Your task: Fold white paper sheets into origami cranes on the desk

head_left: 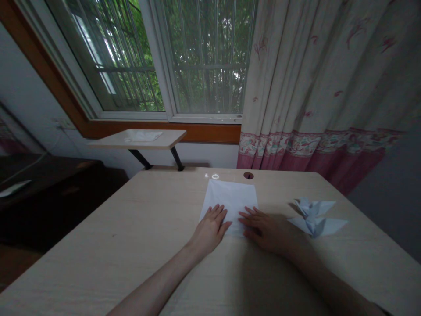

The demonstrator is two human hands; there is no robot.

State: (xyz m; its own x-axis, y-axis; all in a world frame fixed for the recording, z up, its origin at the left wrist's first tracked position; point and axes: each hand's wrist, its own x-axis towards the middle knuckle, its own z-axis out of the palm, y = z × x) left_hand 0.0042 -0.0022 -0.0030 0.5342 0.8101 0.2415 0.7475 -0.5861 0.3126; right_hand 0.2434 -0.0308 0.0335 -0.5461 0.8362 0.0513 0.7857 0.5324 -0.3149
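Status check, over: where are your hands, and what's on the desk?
Left hand and right hand flat, fingers on white paper sheet. Sheet lying on light wood desk. Folded paper crane just right of right hand, not in the way.

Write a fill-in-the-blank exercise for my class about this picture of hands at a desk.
The left hand and the right hand rest on a ____ sheet of paper.
A folded paper bird lies to the ____ of the hands.
The curtain beyond the desk has a ____ band along its bottom.

Missing words: white; right; pink.
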